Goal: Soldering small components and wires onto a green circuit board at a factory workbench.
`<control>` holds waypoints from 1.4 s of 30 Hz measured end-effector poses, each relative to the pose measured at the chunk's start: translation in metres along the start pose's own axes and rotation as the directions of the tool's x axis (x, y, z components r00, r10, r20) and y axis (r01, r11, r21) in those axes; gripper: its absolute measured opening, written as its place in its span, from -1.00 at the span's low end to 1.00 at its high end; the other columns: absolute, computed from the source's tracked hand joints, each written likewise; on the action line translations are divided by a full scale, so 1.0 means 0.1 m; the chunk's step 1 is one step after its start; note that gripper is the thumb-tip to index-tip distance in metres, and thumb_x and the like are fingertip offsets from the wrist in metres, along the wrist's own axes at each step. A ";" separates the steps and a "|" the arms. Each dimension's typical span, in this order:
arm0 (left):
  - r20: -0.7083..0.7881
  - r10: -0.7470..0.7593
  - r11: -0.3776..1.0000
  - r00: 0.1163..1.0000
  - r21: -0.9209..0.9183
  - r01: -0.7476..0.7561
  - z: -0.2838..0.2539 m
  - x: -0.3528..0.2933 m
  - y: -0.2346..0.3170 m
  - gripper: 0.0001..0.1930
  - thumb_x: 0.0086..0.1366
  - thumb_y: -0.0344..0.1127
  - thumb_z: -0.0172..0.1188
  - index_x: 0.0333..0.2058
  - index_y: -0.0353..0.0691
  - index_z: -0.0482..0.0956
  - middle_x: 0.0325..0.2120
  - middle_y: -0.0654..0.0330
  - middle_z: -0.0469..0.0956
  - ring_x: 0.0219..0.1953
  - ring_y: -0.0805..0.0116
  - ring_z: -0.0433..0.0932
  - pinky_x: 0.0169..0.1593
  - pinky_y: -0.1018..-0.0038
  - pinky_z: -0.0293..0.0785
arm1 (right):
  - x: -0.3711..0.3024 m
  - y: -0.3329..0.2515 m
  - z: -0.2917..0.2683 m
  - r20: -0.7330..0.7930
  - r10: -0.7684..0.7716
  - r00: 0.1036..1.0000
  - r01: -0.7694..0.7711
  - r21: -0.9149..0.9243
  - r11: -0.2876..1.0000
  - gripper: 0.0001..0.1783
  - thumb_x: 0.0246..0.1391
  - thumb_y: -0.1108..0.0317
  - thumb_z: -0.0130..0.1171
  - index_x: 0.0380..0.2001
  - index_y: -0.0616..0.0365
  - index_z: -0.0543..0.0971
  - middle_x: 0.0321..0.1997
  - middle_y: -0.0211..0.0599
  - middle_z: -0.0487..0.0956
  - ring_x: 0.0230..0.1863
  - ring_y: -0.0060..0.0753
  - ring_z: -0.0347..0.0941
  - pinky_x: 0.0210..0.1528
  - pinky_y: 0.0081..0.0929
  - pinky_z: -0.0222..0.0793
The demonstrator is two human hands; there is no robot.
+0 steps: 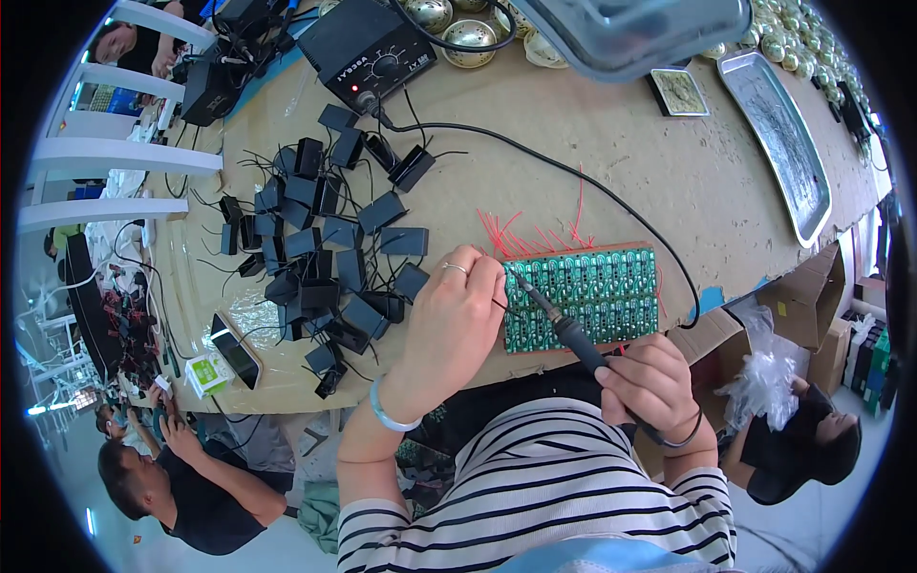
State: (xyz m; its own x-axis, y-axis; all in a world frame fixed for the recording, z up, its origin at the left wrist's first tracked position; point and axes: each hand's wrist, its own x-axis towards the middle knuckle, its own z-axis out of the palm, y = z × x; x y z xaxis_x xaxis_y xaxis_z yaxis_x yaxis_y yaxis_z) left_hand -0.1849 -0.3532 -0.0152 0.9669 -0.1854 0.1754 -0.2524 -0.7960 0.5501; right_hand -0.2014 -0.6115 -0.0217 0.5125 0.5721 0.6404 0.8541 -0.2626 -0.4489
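Table [506, 172], cropped | right grip [656, 384]: soldering iron [577, 338] | left grip [453, 313]: contents unclear

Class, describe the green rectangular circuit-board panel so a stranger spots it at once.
From the brown worktable, go to the right hand at its near edge, holding a dark pen-shaped soldering iron. The iron's tip points at the green rectangular circuit-board panel, with thin red wires past its far edge. Unlike the loose black boxes to its left, it is flat and green.
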 end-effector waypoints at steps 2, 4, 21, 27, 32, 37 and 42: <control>0.029 0.003 1.000 1.000 0.015 -0.004 0.00 0.02 0.01 -0.91 0.26 -0.51 0.26 -0.31 -0.30 0.50 -0.35 0.05 0.49 -0.34 -0.02 0.56 -0.26 0.20 0.50 | 0.00 0.01 0.00 0.003 -0.061 0.998 0.061 -0.040 0.997 -0.87 0.03 0.47 0.28 -0.36 0.32 0.62 -0.44 -0.26 0.57 -0.52 -0.34 0.43 -0.43 -0.43 0.45; 0.036 0.003 1.000 0.999 0.019 -0.004 -0.01 0.04 0.02 -0.90 0.26 -0.51 0.26 -0.31 -0.30 0.50 -0.36 0.04 0.49 -0.35 -0.02 0.56 -0.26 0.19 0.50 | 0.00 -0.01 0.01 0.028 -0.110 0.994 0.112 -0.083 0.990 -0.86 0.06 0.45 0.26 -0.33 0.31 0.62 -0.43 -0.26 0.59 -0.51 -0.33 0.44 -0.42 -0.42 0.47; 0.126 0.040 0.988 0.991 0.146 -0.058 -0.08 0.10 0.08 -0.91 0.25 -0.49 0.26 -0.34 -0.29 0.50 -0.36 0.07 0.48 -0.33 0.02 0.55 -0.24 0.21 0.51 | -0.20 -0.12 -0.11 -0.140 0.168 0.976 -0.163 0.049 0.985 -0.80 0.22 0.32 0.27 -0.26 0.27 0.62 -0.34 -0.25 0.60 -0.45 -0.30 0.51 -0.38 -0.36 0.51; 0.105 0.033 0.989 0.994 0.140 -0.048 -0.07 0.11 0.09 -0.90 0.23 -0.50 0.27 -0.34 -0.29 0.50 -0.37 0.07 0.48 -0.33 0.02 0.55 -0.25 0.21 0.51 | -0.12 -0.03 0.00 -0.087 0.099 0.991 -0.095 0.055 0.994 -0.85 0.07 0.42 0.34 -0.31 0.27 0.66 -0.37 -0.28 0.59 -0.46 -0.31 0.50 -0.40 -0.39 0.49; 0.099 0.031 0.992 0.995 0.119 -0.043 -0.07 0.11 0.08 -0.90 0.22 -0.50 0.27 -0.35 -0.28 0.50 -0.38 0.07 0.48 -0.36 0.02 0.55 -0.26 0.20 0.51 | -0.10 -0.04 0.03 -0.082 0.138 0.987 -0.133 0.062 0.989 -0.89 0.07 0.49 0.27 -0.30 0.25 0.62 -0.37 -0.26 0.59 -0.45 -0.27 0.52 -0.36 -0.34 0.50; 0.104 0.044 0.990 0.994 0.126 -0.057 -0.07 0.13 0.06 -0.90 0.22 -0.50 0.27 -0.35 -0.28 0.50 -0.39 0.06 0.48 -0.36 0.01 0.55 -0.27 0.20 0.51 | -0.06 -0.04 0.02 -0.084 0.112 0.990 -0.108 0.046 0.993 -0.86 -0.03 0.54 0.28 -0.33 0.28 0.64 -0.39 -0.26 0.59 -0.48 -0.29 0.50 -0.41 -0.37 0.49; 0.137 0.037 0.993 0.990 0.105 -0.052 -0.07 0.15 0.03 -0.90 0.21 -0.50 0.26 -0.35 -0.29 0.49 -0.40 0.05 0.48 -0.37 -0.01 0.55 -0.28 0.19 0.51 | 0.04 -0.09 0.00 -0.082 0.181 0.980 -0.177 0.059 0.983 -0.89 0.00 0.56 0.26 -0.34 0.25 0.62 -0.39 -0.25 0.59 -0.48 -0.25 0.51 -0.39 -0.33 0.48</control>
State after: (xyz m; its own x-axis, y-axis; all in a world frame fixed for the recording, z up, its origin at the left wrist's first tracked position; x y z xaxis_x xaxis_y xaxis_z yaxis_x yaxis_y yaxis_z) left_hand -0.1711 -0.3545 -0.0055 0.9528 -0.2922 0.0825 -0.2972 -0.8415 0.4511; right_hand -0.2071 -0.6063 -0.0152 0.6642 0.4493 0.5975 0.7434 -0.3135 -0.5908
